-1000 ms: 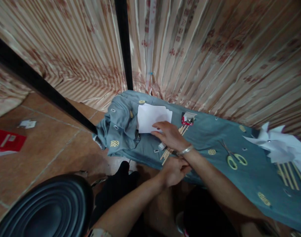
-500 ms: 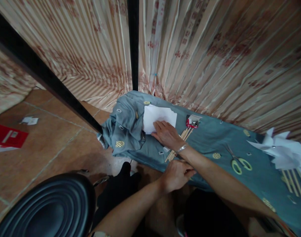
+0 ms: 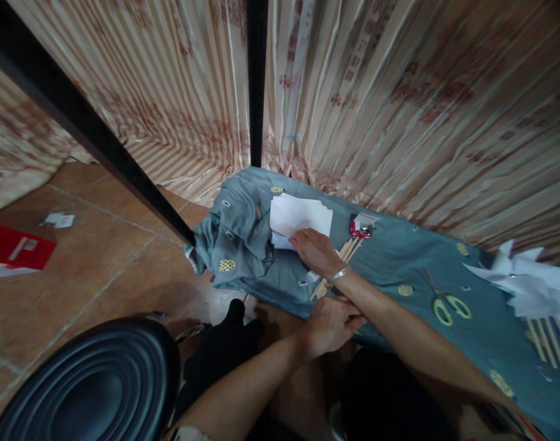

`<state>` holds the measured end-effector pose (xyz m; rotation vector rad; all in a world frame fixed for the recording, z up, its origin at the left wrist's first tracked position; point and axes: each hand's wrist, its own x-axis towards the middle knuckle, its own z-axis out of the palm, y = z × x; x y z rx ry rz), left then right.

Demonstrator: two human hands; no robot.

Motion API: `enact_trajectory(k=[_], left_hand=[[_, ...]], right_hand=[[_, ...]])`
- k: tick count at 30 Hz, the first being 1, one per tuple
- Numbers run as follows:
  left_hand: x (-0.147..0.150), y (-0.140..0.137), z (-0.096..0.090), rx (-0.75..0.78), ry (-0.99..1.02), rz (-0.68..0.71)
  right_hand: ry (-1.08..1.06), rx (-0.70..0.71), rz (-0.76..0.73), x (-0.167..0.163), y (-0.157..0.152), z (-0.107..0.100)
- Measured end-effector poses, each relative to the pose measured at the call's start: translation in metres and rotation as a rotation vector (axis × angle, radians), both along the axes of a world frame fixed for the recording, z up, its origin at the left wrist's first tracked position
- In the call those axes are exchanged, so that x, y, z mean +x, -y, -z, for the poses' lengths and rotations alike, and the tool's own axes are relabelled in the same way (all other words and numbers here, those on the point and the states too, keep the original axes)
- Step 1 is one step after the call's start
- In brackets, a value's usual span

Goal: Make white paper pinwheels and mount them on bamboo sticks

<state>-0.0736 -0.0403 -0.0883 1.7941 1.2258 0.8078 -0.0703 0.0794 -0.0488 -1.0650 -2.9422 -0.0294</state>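
A stack of white paper (image 3: 301, 211) lies on the blue-grey patterned cloth. My right hand (image 3: 314, 250) is at its near edge, fingers closed on the edge of the upper paper, which is raised so that lower sheets show beneath. My left hand (image 3: 331, 323) is curled closed beside my right forearm; whatever it may hold is hidden. Wooden sticks (image 3: 325, 286) lie under and beside my right wrist. Just past their far ends sits a small red-and-clear box (image 3: 361, 226) with shiny metal bits.
Green-handled scissors (image 3: 451, 307) and white paper pinwheels (image 3: 532, 275) on sticks lie to the right on the cloth (image 3: 390, 263). Black poles (image 3: 256, 86) stand before the curtain. A dark round stool (image 3: 91, 386) is at lower left; a red packet (image 3: 18, 245) lies on the floor.
My right hand has drawn back slightly at the stack, and the near edge of the upper paper has come up, baring sheets below. The left hand stays put. The view shifted slightly.
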Motion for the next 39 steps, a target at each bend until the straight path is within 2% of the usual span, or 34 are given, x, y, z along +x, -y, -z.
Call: enact_trajectory(k=[4,8,11,13,14,16,18,20,23,26,28,31,33,35,39], left_hand=[[0.003,-0.001,0.000,0.011,0.028,0.012],[0.005,-0.002,-0.002,0.005,0.030,0.036],[0.005,-0.004,-0.004,-0.006,0.007,0.054],[0.005,-0.005,-0.006,-0.003,0.021,0.046],[0.005,-0.006,-0.007,-0.002,0.038,0.033],[0.006,-0.006,-0.007,-0.002,0.081,-0.005],[0.007,-0.007,-0.006,0.011,0.105,-0.047],[0.008,-0.008,-0.004,0.045,0.109,-0.074],[0.008,-0.010,-0.004,0.120,0.113,-0.123],[0.008,-0.014,-0.006,0.282,0.043,-0.203],[0.009,-0.016,-0.008,0.417,-0.060,-0.236],[0.015,-0.014,-0.010,0.526,-0.205,-0.104],[0.020,-0.011,-0.009,0.510,-0.256,0.033],[0.026,-0.010,-0.007,0.442,-0.264,0.104],[0.033,-0.016,-0.004,0.294,-0.223,0.044]], right_hand=[[-0.288,-0.209,0.110,0.005,-0.009,0.006],[-0.848,-0.519,0.317,0.016,-0.021,0.013],[-1.166,-0.676,0.443,0.037,-0.022,0.007],[-1.407,-0.716,0.529,0.061,-0.014,-0.004],[-1.523,-0.671,0.560,0.076,-0.008,-0.011],[-1.649,-0.484,0.604,0.108,0.009,-0.025],[-1.612,-0.200,0.650,0.140,0.030,-0.038],[-1.450,0.048,0.668,0.168,0.052,-0.045],[-1.131,0.200,0.559,0.198,0.079,-0.042],[-0.895,0.159,0.413,0.221,0.100,-0.020],[-0.831,0.093,0.373,0.233,0.114,-0.002],[-0.836,-0.039,0.376,0.248,0.134,0.017],[-0.865,-0.139,0.422,0.254,0.143,0.021],[-0.893,-0.206,0.502,0.258,0.141,0.020],[-0.916,-0.276,0.647,0.261,0.106,0.021]])
